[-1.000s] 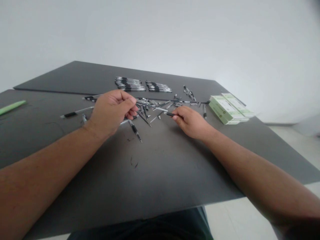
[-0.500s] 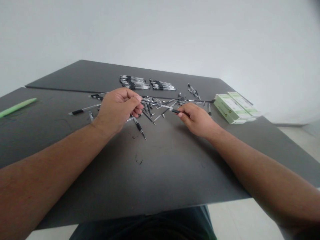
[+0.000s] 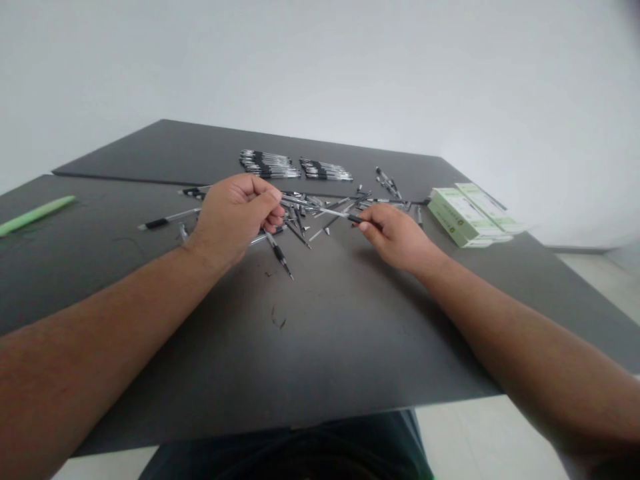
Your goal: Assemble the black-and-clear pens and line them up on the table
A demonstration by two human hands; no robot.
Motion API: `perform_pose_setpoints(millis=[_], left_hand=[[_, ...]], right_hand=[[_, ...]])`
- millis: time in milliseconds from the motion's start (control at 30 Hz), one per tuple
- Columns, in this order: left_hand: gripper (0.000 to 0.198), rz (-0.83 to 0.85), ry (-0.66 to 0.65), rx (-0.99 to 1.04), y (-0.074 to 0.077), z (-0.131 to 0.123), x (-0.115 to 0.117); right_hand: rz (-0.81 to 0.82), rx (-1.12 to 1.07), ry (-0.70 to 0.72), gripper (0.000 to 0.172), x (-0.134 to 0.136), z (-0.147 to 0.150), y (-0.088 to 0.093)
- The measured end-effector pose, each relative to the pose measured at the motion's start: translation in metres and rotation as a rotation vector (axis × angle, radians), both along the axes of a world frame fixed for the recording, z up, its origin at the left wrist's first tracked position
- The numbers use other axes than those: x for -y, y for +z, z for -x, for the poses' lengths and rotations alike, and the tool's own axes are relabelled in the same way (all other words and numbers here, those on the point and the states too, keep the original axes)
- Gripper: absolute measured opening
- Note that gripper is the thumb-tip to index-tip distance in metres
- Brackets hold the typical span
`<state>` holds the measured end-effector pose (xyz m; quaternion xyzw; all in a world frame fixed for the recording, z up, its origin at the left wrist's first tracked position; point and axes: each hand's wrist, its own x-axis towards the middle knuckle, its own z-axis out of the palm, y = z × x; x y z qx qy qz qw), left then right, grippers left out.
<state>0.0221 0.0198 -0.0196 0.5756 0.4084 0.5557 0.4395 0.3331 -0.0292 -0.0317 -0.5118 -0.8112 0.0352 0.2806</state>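
My left hand [image 3: 245, 210] pinches a thin, dark and clear pen refill [image 3: 299, 201] between thumb and fingertips, above the table. My right hand [image 3: 393, 233] is closed on a pen barrel with a black grip [image 3: 354, 218]. A pale thin stretch joins the two held parts in one line; where one ends and the other starts I cannot make out. Beneath and behind them lies a scattered heap of refills and pen parts [image 3: 300, 227]. Just below my left hand, a pen with a black grip [image 3: 279, 255] rests on the table, its tip toward me.
Two rows of pens [image 3: 270, 165] [image 3: 326, 170] lie at the back of the dark table [image 3: 320, 360]. A few loose pens [image 3: 387, 182] are to their right. Green and white boxes [image 3: 465, 217] stand at the right, a green stick-like object [image 3: 37, 215] at the far left.
The black grip in my right hand has shifted slightly right, and the pale stretch between my hands looks a little longer. My left hand has barely moved.
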Motion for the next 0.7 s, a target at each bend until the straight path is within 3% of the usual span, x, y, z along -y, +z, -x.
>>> perform_pose_setpoints(millis=[700], left_hand=[[0.011, -0.019, 0.006, -0.017, -0.0005, 0.0009, -0.0015]], right_hand=[[0.021, 0.013, -0.01, 0.017, 0.0001, -0.0002, -0.0004]])
